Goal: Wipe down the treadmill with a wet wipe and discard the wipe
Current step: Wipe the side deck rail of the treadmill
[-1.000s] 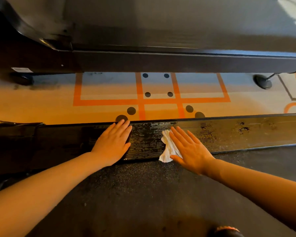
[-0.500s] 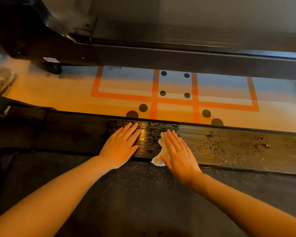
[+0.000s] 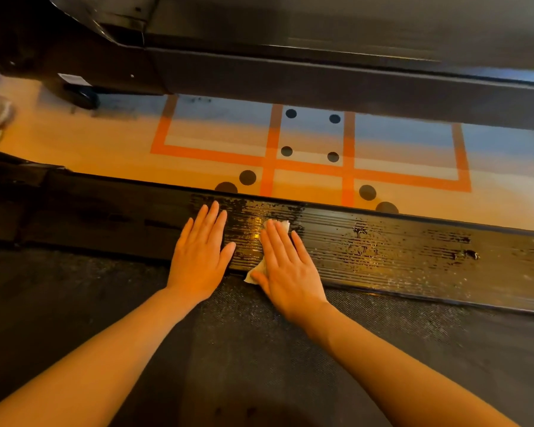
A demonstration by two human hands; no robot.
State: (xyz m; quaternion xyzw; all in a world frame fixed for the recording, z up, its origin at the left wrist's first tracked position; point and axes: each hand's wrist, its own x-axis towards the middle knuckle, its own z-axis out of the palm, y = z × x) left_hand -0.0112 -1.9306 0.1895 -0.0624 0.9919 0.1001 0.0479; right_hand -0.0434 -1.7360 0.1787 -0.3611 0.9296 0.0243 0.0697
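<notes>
Black ribbed plastic forms the side rail (image 3: 398, 251) of the treadmill, which runs across the scene from left to right, and much of it glistens with streaks and beads of moisture. The right hand (image 3: 287, 266) lies flat on this rail with fingers straight and close together, palm pressing a white wet wipe (image 3: 279, 224) against the ribs. Only two bits of the wipe show: a crumpled edge past the fingertips on the far side, and a corner by the thumb at the near edge of the rail. Just left of it, the left hand (image 3: 199, 257) also rests flat and open on the rail, holding nothing, its thumb near the right hand but not touching it. Both bare forearms reach in from the near side over the dark textured running belt (image 3: 259, 349), which fills the near part of the scene. The rail's left stretch (image 3: 105, 211) looks dull and mostly dry, while the stretch to the right of the hands carries scattered wet patches. Beyond the rail lies a pale floor (image 3: 90, 143) marked with orange lines (image 3: 269, 155) and black dots (image 3: 290, 113). On the far side stands the dark base of another machine (image 3: 290, 75).
</notes>
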